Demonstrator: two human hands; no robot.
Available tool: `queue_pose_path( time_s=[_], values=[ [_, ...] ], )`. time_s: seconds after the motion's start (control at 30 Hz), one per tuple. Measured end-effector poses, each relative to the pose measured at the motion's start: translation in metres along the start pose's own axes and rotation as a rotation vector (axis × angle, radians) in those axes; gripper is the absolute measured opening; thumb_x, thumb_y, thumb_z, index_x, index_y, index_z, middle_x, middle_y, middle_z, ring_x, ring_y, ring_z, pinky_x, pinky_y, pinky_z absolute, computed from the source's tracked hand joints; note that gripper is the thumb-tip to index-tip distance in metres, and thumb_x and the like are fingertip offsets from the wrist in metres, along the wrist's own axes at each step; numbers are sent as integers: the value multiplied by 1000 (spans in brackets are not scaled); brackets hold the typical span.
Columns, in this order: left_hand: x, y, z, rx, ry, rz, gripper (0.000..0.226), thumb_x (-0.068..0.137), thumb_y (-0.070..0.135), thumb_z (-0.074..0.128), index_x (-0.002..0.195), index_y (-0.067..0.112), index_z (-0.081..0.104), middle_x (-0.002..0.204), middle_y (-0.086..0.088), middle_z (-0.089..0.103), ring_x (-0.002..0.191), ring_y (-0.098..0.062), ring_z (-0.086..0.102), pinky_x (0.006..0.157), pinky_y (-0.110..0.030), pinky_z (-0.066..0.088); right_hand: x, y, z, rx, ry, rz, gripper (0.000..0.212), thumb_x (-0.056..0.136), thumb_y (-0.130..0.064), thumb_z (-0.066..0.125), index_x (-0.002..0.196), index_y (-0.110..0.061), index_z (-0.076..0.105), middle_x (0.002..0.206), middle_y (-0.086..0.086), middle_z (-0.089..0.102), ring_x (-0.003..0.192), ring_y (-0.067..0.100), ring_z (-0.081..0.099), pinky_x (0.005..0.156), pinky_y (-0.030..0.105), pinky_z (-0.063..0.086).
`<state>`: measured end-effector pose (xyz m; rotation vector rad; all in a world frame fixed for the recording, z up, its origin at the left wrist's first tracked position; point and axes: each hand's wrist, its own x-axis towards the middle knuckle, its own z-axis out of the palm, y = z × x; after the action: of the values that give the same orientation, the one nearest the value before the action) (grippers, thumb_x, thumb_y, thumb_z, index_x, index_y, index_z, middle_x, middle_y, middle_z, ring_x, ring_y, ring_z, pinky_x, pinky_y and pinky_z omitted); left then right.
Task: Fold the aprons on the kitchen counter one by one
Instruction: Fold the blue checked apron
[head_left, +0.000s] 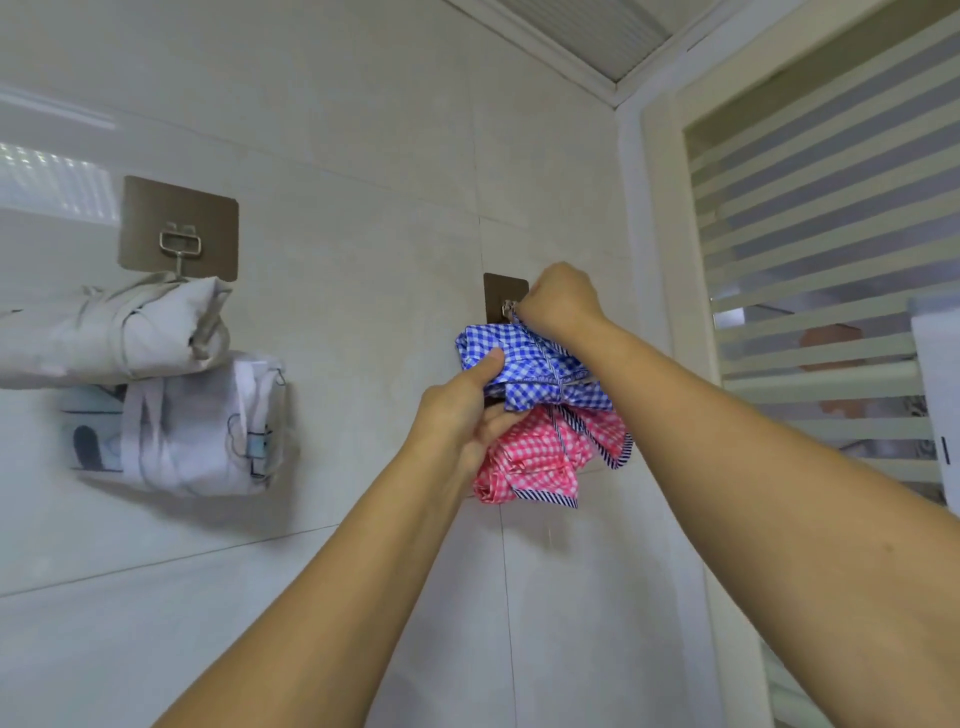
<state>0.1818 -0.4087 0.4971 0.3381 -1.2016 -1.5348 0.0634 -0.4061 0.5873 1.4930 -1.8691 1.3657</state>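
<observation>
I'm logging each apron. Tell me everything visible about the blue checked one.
The blue checked apron is blue-and-white gingham cloth, folded into a bundle that looks bound by a strap. It sits at the wall hook, above a pink checked bundle. The left hand grips its side; the right hand pinches its top.

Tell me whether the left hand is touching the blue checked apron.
Touching. In the head view the left hand grips the blue checked apron, thumb pressed on its front and fingers curled underneath.
</observation>
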Motion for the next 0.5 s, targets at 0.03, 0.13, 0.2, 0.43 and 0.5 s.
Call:
queue_pose_path(
  time_s=[0.03,0.13,0.2,0.43,0.5],
  values=[
    [0,0,-1,8,5,0,30,91,14,63,111,-7,59,92,-21,69,64,-24,70,54,-31,59,0,0,3,16,-3,-3,31,86,-13,59,61,-8,41,66,3,47,75,24,50,49,25,31],
    [1,2,-2,38,25,4,27,91,13,64,107,-8,60,87,-20,69,60,-23,70,55,-32,60,-1,-2,9,-18,-59,-44,12,88,-15,54,81,-5,51,91,11,59,81,26,51,63,26,37],
    [0,1,-2,62,35,-2,23,90,12,64,103,-7,60,86,-19,69,57,-22,69,55,-32,60,-5,-4,8,-79,-135,-45,19,91,-17,50,102,-3,59,112,16,61,93,29,56,69,27,38],
    [-17,-12,-4,100,34,-45,17,92,9,62,101,-4,59,81,-17,69,55,-21,69,55,-32,60,-17,-3,10,-256,-281,-35,32,92,-13,48,120,2,54,121,18,59,92,29,53,71,27,37],
    [-22,-18,-6,90,36,-29,21,92,8,61,106,-7,59,84,-19,70,57,-22,70,58,-34,60,-23,0,11,-220,-214,-41,34,91,-9,48,123,2,50,121,19,58,99,31,57,71,28,38]
  ],
)
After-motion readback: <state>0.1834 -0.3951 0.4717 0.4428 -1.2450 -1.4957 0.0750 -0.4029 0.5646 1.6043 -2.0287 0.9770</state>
